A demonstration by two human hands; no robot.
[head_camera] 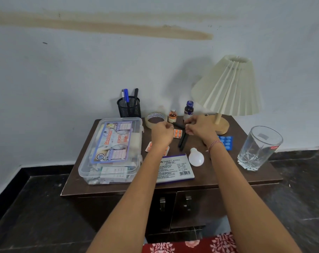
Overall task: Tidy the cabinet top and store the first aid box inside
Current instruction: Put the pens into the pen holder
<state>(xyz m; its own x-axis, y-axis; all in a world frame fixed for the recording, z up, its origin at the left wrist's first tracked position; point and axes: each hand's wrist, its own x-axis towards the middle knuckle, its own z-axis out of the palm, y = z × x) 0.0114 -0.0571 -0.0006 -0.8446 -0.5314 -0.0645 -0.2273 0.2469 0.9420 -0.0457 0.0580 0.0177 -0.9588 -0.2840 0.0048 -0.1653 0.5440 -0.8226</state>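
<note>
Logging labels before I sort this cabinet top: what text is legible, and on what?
"Medigold": first aid box lid label.
"FIRST": same label; the rest is blurred.
"FABER CASTELL STAMP PAD": stamp pad box; its fine print is unreadable.
Small orange bottle, blue-capped bottle, glass sticker: too small to read.

Pale wall (82, 70) with long brownish streak (118, 28), dark stone floor (36, 207), red floral cloth (191, 245)

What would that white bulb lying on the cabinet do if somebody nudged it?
The light bulb lies on its side with a round dome, so it would probably roll, likely curving. It looks light, and possibly breakable.
</note>
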